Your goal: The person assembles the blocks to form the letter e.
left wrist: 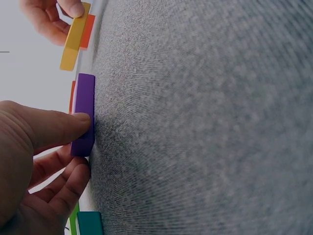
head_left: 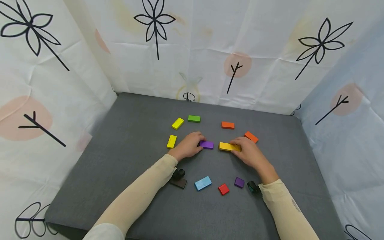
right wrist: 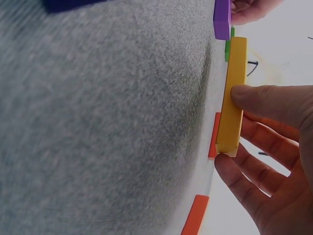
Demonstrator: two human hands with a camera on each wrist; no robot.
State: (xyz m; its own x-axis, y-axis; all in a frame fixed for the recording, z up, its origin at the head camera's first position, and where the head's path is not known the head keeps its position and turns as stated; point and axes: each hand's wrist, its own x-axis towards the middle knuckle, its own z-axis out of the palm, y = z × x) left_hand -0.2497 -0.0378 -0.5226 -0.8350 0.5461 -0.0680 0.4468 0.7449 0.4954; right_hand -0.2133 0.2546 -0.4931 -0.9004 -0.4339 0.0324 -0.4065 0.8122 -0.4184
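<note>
My left hand (head_left: 188, 146) pinches a purple block (head_left: 207, 145) near the middle of the grey table, its thumb (left wrist: 73, 125) on the near side. To the right, my right hand (head_left: 249, 151) grips a longer amber-yellow block (head_left: 225, 146) by its right part. Both blocks lie roughly end to end with a small gap between them. In the left wrist view, the amber block (left wrist: 75, 36) appears slightly raised off the table, while the purple one looks down on it. A teal block (left wrist: 90, 223) shows below the left fingers in that view; the head view hides it.
Beyond the hands lie two yellow blocks (head_left: 178, 123), a green block (head_left: 194, 119) and two orange blocks (head_left: 228, 125). Nearer are a dark brown block (head_left: 178, 183), a light blue block (head_left: 203, 183), a red block (head_left: 223, 189) and a dark purple block (head_left: 239, 182). White patterned curtains enclose the table (head_left: 144, 110).
</note>
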